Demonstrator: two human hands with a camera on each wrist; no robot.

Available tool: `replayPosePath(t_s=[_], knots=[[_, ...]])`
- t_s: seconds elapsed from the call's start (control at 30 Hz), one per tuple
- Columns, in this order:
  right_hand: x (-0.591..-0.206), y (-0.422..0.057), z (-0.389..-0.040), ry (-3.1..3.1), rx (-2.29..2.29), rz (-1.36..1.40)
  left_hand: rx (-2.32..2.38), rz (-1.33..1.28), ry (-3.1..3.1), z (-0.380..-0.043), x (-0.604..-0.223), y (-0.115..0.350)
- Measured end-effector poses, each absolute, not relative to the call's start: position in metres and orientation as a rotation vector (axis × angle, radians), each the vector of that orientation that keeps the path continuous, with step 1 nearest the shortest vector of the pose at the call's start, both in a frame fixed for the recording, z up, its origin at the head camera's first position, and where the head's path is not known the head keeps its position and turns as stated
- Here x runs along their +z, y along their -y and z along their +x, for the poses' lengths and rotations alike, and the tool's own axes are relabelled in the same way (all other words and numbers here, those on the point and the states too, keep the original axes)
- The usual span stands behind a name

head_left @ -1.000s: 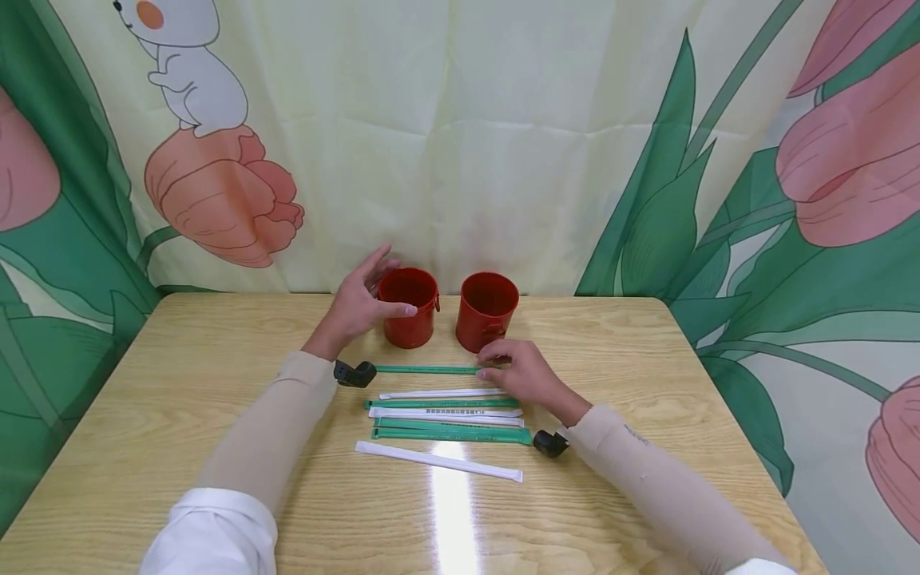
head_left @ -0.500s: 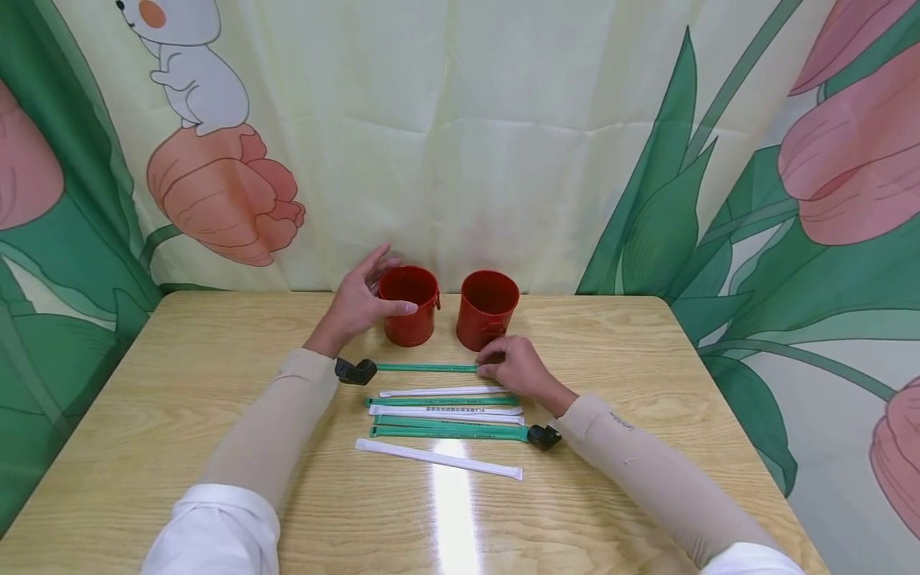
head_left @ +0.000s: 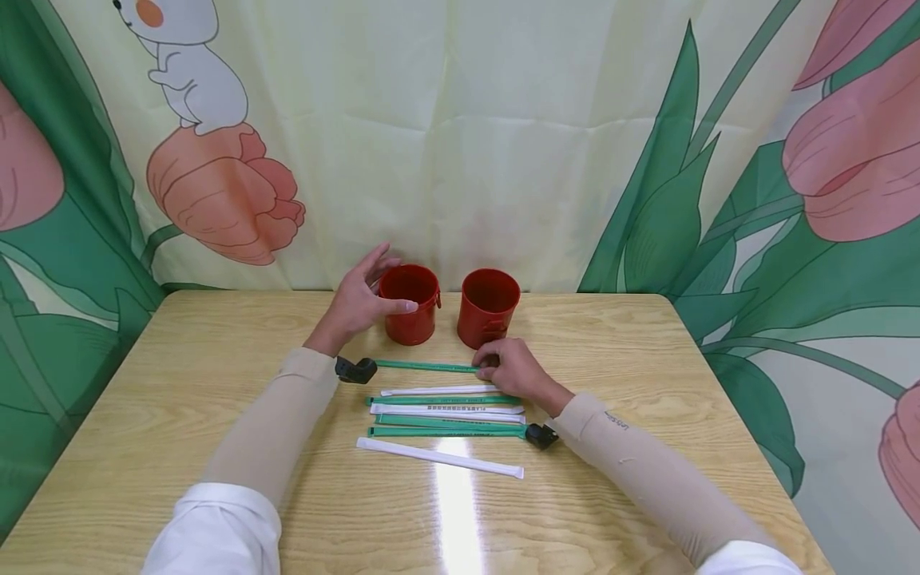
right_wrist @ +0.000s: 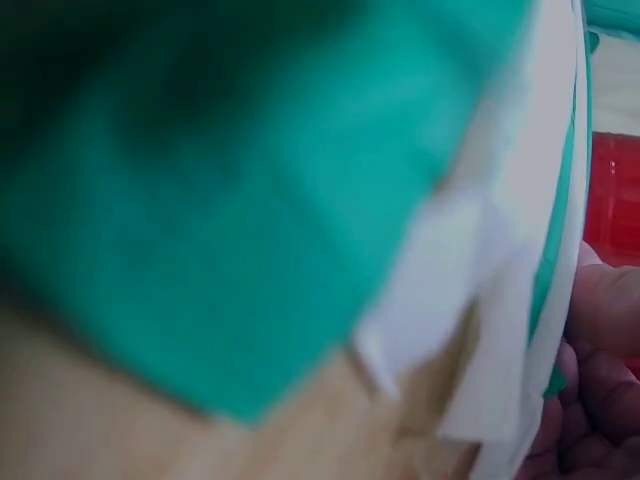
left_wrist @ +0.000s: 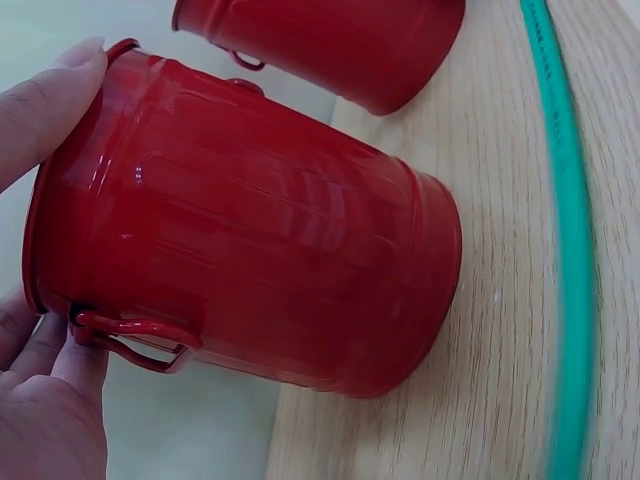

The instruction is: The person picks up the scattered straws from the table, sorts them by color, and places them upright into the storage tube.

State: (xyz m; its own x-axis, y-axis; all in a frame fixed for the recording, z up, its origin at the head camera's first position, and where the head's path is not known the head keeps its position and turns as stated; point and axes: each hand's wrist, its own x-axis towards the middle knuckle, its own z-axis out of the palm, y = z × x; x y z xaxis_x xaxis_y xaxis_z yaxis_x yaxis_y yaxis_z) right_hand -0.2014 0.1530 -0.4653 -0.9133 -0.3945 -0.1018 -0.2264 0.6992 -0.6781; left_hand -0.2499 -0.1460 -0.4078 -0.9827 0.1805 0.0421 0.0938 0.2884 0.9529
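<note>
Head view: left hand (head_left: 355,303) holds left cup (head_left: 410,329), fingers round it; right hand (head_left: 519,370) pinches green straw (head_left: 424,366) by its right end, near right cup (head_left: 489,307). Other straws (head_left: 440,458) loose on table (head_left: 216,363), none seen in either cup; looks early, most still left. Curtain (head_left: 532,160) close behind cups; room wide both sides.

Wooden tabletop (head_left: 180,399) with a bright glare streak (head_left: 458,519); behind it, cream curtain (head_left: 517,144) printed with pink tulips (head_left: 855,160), green leaves (head_left: 664,216), a white animal (head_left: 204,88)
</note>
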Motion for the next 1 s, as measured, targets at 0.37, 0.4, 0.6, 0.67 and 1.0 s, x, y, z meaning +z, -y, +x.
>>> replayPosePath(t_s=[0.37,0.4,0.6,0.67,1.0], knots=[[-0.459,-0.162,-0.197,-2.637,-0.606,-0.719,1.825,0.287,-2.438,-0.248,-0.412,0.144],[-0.459,-0.165,-0.196,-2.642,-0.586,-0.743,1.822,0.292,-2.444,-0.248,-0.412,0.144],[-0.457,-0.18,-0.186,-2.686,-0.579,-0.84,1.796,0.309,-2.479,-0.25,-0.411,0.144],[-0.456,-0.186,-0.181,-2.696,-0.629,-0.83,1.79,0.31,-2.486,-0.25,-0.411,0.144],[-0.432,-0.183,-0.162,-2.69,-1.03,-1.0,1.761,0.316,-2.516,-0.248,-0.411,0.145]])
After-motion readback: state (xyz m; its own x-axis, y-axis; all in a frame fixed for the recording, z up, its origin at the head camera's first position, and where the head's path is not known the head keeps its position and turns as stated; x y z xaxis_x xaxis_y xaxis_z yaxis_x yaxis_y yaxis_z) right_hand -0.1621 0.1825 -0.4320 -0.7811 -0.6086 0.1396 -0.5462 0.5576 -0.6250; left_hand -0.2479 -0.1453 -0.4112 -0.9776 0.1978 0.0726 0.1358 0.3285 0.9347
